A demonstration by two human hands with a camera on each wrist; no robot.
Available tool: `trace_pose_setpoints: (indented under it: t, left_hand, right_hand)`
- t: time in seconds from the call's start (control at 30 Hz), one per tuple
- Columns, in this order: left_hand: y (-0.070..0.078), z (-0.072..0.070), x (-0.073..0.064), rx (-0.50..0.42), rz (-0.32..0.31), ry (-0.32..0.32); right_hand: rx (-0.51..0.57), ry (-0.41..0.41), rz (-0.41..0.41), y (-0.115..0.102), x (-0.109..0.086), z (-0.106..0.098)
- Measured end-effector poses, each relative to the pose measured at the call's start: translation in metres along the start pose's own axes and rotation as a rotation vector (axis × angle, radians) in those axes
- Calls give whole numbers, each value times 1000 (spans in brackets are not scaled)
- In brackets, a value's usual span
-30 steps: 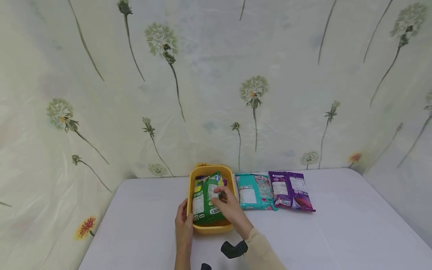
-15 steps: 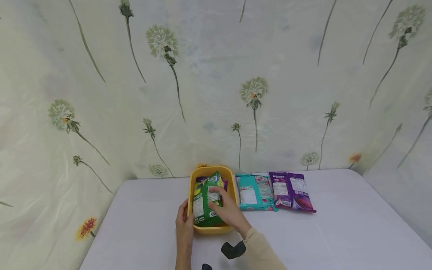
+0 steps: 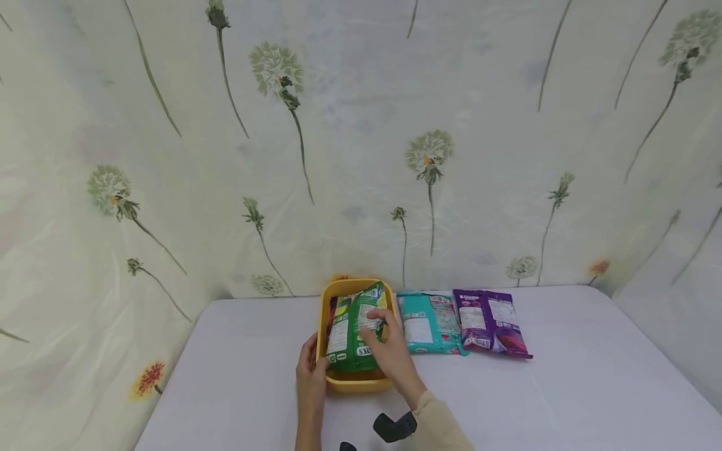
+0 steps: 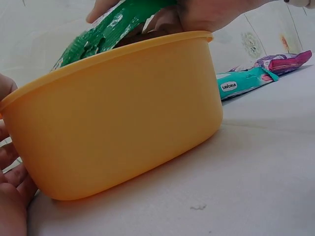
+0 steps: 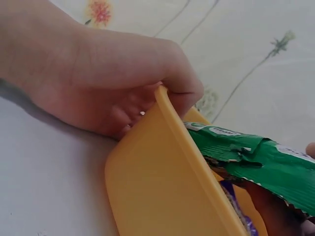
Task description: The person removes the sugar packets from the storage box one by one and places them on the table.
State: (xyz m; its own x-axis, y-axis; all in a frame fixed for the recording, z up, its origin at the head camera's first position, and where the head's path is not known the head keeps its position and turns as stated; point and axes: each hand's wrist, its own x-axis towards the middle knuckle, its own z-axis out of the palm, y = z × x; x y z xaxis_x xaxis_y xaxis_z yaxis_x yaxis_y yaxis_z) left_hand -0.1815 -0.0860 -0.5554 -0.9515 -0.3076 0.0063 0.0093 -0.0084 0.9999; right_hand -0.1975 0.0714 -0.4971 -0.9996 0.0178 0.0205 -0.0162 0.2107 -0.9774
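At lower centre, the left hand (image 3: 311, 381) curls round the tub (image 3: 361, 385); the half-closed right hand (image 3: 393, 352) pinches the green packet (image 3: 351, 341); bracing firmly should help.

Dim, diffuse light leaves faint shadow beside the yellow tub (image 4: 118, 118) and glints on the slightly soft-looking green packet (image 4: 106, 34).

A glossy green packet (image 3: 345, 341) shifts rightward inside a rectangular yellow plastic tub (image 3: 358, 386), a person's right hand (image 3: 395, 356) moving with it.
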Motion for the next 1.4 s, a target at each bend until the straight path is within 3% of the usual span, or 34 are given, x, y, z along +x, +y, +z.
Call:
trace_pose_setpoints:
  t: [0.37, 0.83, 1.17, 1.4]
  left_hand:
    - [1, 5, 4, 21, 15, 27]
    - [3, 3, 3, 18, -2, 28]
    - [0, 3, 2, 26, -5, 35]
    - [0, 2, 0, 22, -10, 35]
  right_hand:
    - [50, -5, -48, 4, -7, -31]
    - [172, -11, 35, 13, -15, -42]
    - [121, -3, 52, 22, -21, -51]
    - [195, 13, 77, 26, -25, -62]
